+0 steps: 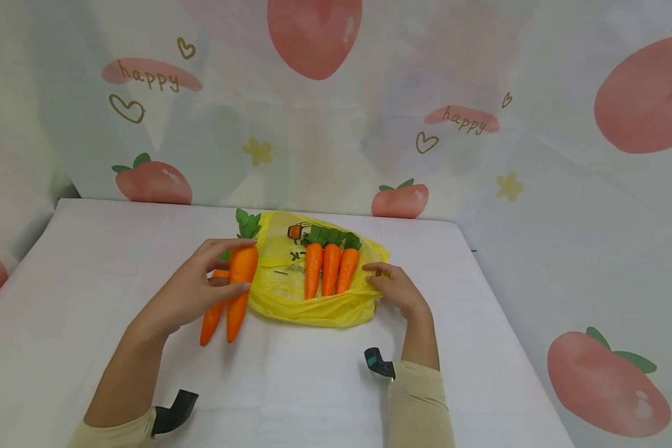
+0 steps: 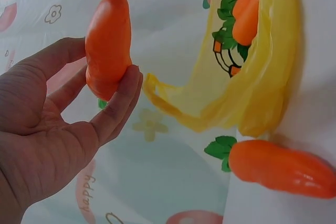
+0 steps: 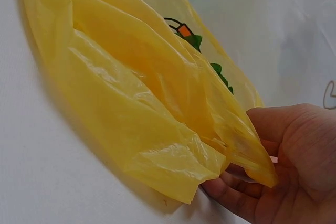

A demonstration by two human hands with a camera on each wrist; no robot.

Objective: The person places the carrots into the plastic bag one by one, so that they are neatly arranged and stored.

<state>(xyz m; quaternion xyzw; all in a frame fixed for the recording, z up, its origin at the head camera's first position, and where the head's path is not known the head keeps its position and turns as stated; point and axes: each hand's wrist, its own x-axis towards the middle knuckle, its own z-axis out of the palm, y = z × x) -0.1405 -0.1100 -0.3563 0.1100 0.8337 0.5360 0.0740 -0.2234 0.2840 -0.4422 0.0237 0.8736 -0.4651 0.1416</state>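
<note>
My left hand [image 1: 193,289] pinches an orange carrot [image 1: 242,283] with green leaves between thumb and fingers, raised beside the bag's left edge. In the left wrist view the held carrot [image 2: 108,45] points its orange end at the camera. Beneath that hand a second carrot [image 1: 213,311] lies on the table, partly hidden. The yellow plastic bag [image 1: 308,312] lies spread with its mouth open, and three carrots [image 1: 330,267] rest side by side inside it. At the bag's right edge, my right hand [image 1: 397,289] holds the thin plastic [image 3: 247,156] between thumb and fingers.
A white cloth covers the table [image 1: 291,386]. Behind it hangs a backdrop [image 1: 336,137] printed with peaches, hearts and the word happy. Black wrist mounts [image 1: 175,412] stick out from both sleeves [image 1: 422,404].
</note>
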